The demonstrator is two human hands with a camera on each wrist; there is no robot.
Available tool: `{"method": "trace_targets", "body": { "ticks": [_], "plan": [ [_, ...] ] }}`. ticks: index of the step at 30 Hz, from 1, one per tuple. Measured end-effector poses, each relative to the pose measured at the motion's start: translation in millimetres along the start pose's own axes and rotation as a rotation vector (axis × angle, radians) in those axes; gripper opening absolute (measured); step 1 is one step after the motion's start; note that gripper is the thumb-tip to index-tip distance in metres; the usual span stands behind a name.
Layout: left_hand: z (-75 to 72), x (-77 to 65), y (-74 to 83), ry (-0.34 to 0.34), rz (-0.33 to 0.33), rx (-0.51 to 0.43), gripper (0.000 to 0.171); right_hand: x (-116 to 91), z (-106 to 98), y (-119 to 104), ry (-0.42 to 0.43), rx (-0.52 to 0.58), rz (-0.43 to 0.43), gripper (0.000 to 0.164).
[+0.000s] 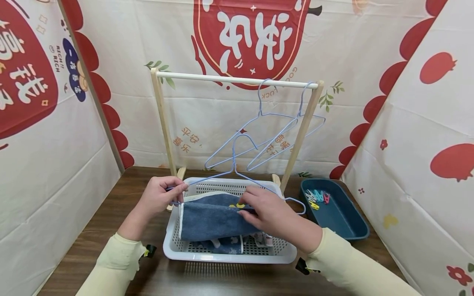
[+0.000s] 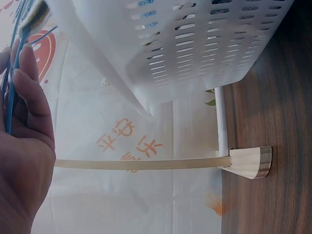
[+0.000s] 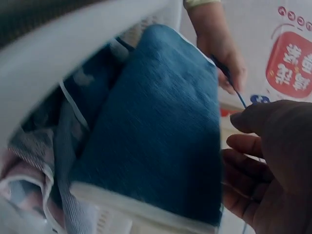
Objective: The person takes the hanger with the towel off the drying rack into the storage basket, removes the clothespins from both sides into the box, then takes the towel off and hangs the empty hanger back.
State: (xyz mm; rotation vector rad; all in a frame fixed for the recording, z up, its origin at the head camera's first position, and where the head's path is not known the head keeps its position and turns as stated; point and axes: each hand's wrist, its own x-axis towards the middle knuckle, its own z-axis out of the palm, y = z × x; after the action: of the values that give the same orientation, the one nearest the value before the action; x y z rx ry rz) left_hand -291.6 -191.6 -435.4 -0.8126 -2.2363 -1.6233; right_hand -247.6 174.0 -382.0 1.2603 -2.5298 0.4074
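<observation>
My left hand [image 1: 160, 196] grips the left end of a light blue wire hanger [image 1: 234, 162], whose hook points up. Over the hanger's lower bar lies a dark blue towel [image 1: 218, 222] with white trim and a yellow print, its front part hanging down over the basket. My right hand [image 1: 268, 209] is at the towel's upper edge, right of the middle, fingers slightly bent. In the right wrist view its fingertips [image 3: 233, 141] are right beside the towel's edge, with a gap between thumb and forefinger. The hanger's right end sticks out past the right hand.
Below is a white perforated basket [image 1: 229, 257] holding more cloths [image 1: 226, 245]. Behind it stands a wooden rack [image 1: 163, 119] with a white rail [image 1: 222, 78] carrying two blue hangers [image 1: 261, 96] at its right. A dark teal tray [image 1: 344, 220] with several coloured clips [image 1: 316, 197] sits to the right.
</observation>
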Motion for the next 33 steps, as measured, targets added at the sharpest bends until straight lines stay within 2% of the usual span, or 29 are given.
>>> {"method": "trace_targets", "body": {
  "ticks": [11,21,33],
  "plan": [
    [-0.5,-0.8,1.2,-0.002,-0.007,-0.002,0.012,12,17,-8,-0.040,0.005,0.089,0.016],
    [-1.3,-2.7,-0.9,0.002,-0.012,-0.006,0.011,18,24,-10,0.008,0.049,0.048,0.006],
    [-2.0,-4.3,0.1,0.019,-0.003,0.003,0.008,19,28,-11,0.067,0.116,0.064,0.003]
  ]
}}
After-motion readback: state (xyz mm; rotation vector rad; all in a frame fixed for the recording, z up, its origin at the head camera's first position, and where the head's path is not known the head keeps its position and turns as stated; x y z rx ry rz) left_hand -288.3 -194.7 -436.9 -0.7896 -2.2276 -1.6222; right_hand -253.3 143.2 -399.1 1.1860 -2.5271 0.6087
